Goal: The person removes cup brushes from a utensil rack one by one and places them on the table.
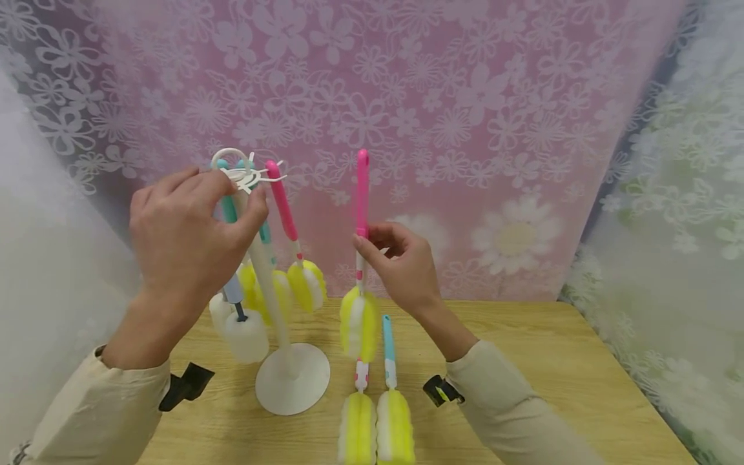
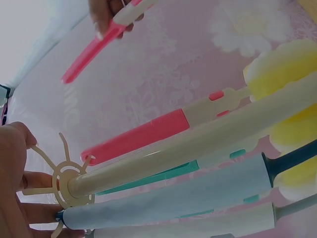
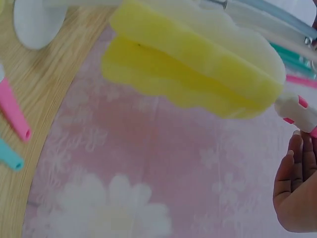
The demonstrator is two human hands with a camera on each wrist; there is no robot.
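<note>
My left hand grips the hooked top of a white stand, fingers behind the hooks. From this top hang a pink-handled sponge brush, teal-handled ones with yellow-and-white heads, and a pale blue-handled brush with a white head. To the stand's right, my right hand pinches another pink-handled sponge brush just below its grip. It is held upright, its yellow-and-white head down and above the table, apart from the hooks.
Two more sponge brushes lie on the wooden table: a blue-handled one and a pink-marked one, partly hidden in the head view behind the held brush. The round white base stands left of them. A pink flowered curtain hangs behind.
</note>
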